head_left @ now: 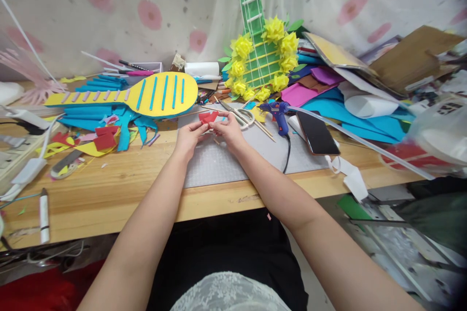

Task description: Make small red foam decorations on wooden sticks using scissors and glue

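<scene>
Both hands meet above the grey cutting mat (219,165), fingertips pinched close together. A small piece of red paper (208,117) sticks up between them. My left hand (190,140) grips its lower left side, and my right hand (229,130) pinches it from the right; the exact fold is too small to make out. Just beyond my right hand lie scissors (243,117) with pale handles. To the right of them a blue glue gun (279,115) rests on the mat with its cord hanging toward me.
A yellow paper guitar shape (164,95) with blue strips lies at back left. Behind stands a green one (251,24) ringed with yellow paper flowers (274,29). Paper scraps (105,138), a phone (317,133), a power strip (10,160) and a marker (44,216) surround the mat.
</scene>
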Motion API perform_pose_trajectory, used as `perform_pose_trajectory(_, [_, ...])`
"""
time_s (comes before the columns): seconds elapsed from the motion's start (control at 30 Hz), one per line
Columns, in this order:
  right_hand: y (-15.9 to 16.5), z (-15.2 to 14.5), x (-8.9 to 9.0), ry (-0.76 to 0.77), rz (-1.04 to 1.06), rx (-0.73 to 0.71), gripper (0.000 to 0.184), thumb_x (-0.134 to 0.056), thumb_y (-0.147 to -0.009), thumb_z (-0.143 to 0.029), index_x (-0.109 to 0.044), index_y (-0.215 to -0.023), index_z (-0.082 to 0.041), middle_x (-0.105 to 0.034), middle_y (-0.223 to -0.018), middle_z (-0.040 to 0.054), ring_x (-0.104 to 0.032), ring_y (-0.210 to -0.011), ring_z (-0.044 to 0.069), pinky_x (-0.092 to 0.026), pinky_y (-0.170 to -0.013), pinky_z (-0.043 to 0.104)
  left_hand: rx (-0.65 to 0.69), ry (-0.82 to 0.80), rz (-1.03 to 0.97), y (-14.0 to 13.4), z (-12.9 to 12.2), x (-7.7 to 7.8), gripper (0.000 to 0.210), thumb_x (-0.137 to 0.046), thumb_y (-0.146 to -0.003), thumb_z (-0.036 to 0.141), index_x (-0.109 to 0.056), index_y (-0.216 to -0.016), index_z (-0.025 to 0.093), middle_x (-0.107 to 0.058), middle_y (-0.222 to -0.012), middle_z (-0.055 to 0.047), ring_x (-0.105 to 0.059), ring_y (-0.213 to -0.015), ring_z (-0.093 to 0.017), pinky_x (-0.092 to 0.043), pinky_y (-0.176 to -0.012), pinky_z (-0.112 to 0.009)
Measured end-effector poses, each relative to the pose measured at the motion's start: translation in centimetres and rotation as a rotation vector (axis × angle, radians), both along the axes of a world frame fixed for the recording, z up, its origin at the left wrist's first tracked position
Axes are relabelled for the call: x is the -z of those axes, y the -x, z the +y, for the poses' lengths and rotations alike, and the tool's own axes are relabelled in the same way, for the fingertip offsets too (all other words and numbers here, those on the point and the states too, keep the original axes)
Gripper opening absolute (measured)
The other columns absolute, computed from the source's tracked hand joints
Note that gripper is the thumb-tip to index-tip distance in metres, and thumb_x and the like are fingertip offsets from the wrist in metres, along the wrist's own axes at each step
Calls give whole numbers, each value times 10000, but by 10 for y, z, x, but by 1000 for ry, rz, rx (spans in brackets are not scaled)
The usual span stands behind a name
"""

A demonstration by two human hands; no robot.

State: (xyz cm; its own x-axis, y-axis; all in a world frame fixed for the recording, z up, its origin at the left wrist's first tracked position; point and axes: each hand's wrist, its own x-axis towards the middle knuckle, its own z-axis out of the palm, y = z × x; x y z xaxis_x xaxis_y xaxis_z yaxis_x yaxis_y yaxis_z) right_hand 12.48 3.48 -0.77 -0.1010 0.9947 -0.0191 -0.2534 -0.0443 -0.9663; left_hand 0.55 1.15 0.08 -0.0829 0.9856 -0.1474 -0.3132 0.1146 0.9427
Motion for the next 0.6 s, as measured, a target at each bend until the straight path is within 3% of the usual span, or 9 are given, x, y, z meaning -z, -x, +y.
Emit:
perform_pose_trajectory(0.27, [1, -4, -2, -166, -79, 41, 408, -680, -606, -279, -453, -942, -225, -609, -669, -52, -585, -608, 103, -462, -568, 232, -107, 36, 68, -3, 4, 4, 162, -709, -601, 180, -668, -742, 110, -691, -732, -87, -662, -732, -194, -502, -558, -237])
perform_pose_trajectory(0.6, [1, -1, -2, -79, -1, 84, 449, -690, -569, -262, -427, -929, -207, -567, -560, -92, -531, -493, 81, -405, -476, 197, -87, 42, 72, -2, 5, 6, 195, -716, -603, 219, -665, -758, 113, -682, -722, -77, -651, -669, -169, -505, -552, -244])
